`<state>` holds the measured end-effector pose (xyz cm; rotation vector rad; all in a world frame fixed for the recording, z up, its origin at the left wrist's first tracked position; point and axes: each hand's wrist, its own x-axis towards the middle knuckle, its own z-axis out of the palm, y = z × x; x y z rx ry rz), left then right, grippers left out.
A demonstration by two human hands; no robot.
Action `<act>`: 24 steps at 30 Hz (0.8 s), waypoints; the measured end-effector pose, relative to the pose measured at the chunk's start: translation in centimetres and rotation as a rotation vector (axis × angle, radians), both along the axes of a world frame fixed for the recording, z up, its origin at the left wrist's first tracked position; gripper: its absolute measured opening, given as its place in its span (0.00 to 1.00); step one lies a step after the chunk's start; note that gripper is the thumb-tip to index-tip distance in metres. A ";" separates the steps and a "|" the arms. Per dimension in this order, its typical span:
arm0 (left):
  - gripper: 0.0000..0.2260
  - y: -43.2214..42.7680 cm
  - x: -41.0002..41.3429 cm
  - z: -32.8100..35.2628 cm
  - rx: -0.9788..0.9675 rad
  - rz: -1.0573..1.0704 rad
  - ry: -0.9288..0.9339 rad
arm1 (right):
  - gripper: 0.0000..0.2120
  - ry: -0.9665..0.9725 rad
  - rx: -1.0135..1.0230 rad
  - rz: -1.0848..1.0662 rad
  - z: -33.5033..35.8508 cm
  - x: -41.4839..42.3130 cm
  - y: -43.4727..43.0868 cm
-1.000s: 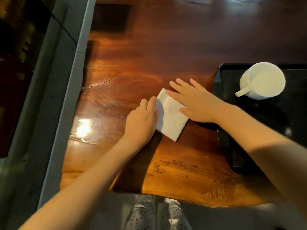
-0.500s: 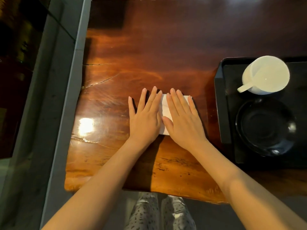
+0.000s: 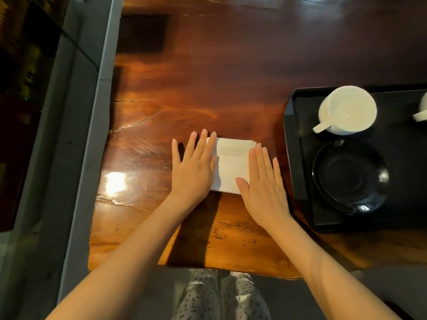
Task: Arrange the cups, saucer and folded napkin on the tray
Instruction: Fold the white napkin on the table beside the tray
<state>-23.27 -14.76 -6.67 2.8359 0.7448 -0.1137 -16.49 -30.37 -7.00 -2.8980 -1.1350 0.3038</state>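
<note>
A folded white napkin (image 3: 231,166) lies flat on the wooden table (image 3: 208,77), left of the black tray (image 3: 293,158). My left hand (image 3: 194,167) rests flat with fingers spread over the napkin's left edge. My right hand (image 3: 263,183) lies flat over its right edge. Neither hand grips anything. On the tray stand a white cup (image 3: 346,110) at the back and a black saucer (image 3: 350,176) in front of it. A second white cup (image 3: 421,112) shows only partly at the right border.
The table's left edge meets a grey ledge (image 3: 92,135) with dark glass beyond. The near table edge runs just above my patterned trousers (image 3: 219,296).
My hands, side by side covering the napkin half a second ago, have slid apart to its left and right edges, baring its middle. The view shifted so a second cup shows.
</note>
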 end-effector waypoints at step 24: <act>0.16 -4.3 2.6 7.0 -0.820 0.463 -0.341 | 0.20 0.589 0.658 -0.571 3.6 1.6 2.0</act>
